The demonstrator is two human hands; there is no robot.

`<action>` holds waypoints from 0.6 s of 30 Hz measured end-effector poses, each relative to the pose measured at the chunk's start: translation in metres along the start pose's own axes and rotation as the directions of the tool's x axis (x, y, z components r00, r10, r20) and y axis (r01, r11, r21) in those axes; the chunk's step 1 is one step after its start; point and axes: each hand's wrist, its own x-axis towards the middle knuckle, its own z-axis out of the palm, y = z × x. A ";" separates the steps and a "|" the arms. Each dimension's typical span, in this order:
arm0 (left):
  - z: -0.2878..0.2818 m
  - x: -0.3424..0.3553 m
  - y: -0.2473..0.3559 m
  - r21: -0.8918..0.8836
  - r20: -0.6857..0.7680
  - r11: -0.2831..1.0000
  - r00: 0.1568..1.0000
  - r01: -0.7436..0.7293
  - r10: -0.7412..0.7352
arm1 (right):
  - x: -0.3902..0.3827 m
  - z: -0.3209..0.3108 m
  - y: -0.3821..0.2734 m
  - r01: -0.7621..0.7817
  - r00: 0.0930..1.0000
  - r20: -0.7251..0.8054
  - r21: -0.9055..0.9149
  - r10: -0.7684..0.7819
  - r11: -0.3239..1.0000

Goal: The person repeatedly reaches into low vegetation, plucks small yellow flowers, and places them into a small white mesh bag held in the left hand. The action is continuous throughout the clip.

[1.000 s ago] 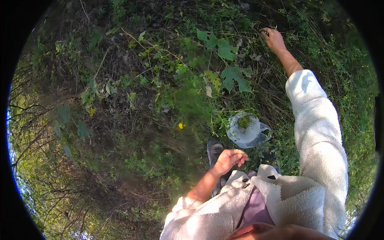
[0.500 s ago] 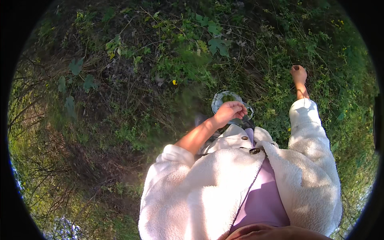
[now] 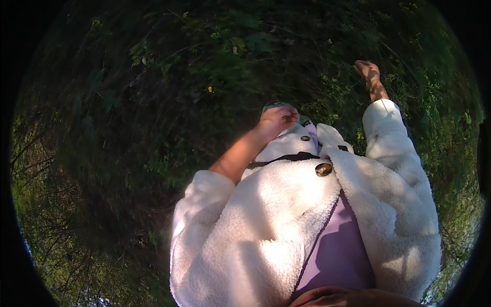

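My left hand (image 3: 277, 122) is in front of my coat, with its fingers curled in. A small dark speck shows at the fingers, too small to name. Just behind this hand is a clear, see-through container or bag (image 3: 271, 106), mostly hidden by the hand and the coat. Stretched out to the far right, my right hand (image 3: 367, 71) reaches among green plants (image 3: 341, 87). Its fingers are bent together, and whether a stem or leaf is between them is too blurred to tell.
Dense weeds and grass surround me, with a yellow flower (image 3: 210, 89) ahead to the left. Bare, tangled twigs (image 3: 38, 169) stand at the left edge. My fleecy white coat (image 3: 276, 199) with a large button (image 3: 323, 169) fills the lower middle.
Both hands sit higher in the view and a little further left. The left hand now covers more of the clear container. The plants look darker and more smeared by motion.
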 end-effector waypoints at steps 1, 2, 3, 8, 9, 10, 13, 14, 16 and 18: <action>0.003 0.004 0.000 -0.028 -0.003 1.000 1.000 0.003 -0.003 | -0.023 0.006 -0.013 0.134 0.979 0.174 -0.155 -0.106 0.979; 0.006 0.010 0.000 -0.053 -0.004 0.999 1.000 0.006 -0.006 | -0.050 0.017 -0.023 0.265 0.933 0.320 -0.291 -0.167 0.919; 0.010 0.019 0.002 -0.069 0.022 0.998 1.000 -0.004 0.005 | -0.078 0.030 -0.030 0.358 0.873 0.437 -0.269 -0.218 0.894; 0.030 0.058 0.005 -0.202 0.126 0.976 0.990 0.085 -0.060 | -0.188 0.070 -0.028 0.896 0.366 0.782 -0.150 -0.504 0.419; 0.033 0.062 0.006 -0.197 0.164 0.976 0.985 0.088 -0.056 | -0.193 0.075 -0.028 0.899 0.376 0.826 -0.215 -0.420 0.381; 0.034 0.066 0.006 -0.188 0.175 0.978 0.983 0.090 -0.057 | -0.196 0.081 -0.026 0.839 0.476 0.832 -0.334 -0.284 0.430; 0.035 0.077 0.009 -0.214 0.159 0.966 0.981 0.144 -0.111 | -0.192 0.082 -0.023 0.946 0.324 0.904 -0.316 -0.279 0.074; 0.036 0.080 0.008 -0.217 0.170 0.967 0.980 0.135 -0.099 | -0.188 0.081 -0.023 0.948 0.317 0.909 -0.308 -0.272 0.076; 0.034 0.084 0.009 -0.294 0.146 0.945 0.984 0.143 -0.104 | -0.177 0.075 -0.024 0.941 0.333 0.879 -0.288 -0.340 0.178; 0.031 0.085 0.011 -0.385 0.175 0.915 0.983 0.119 -0.054 | -0.150 0.068 -0.027 0.916 0.359 0.779 -0.187 -0.514 0.355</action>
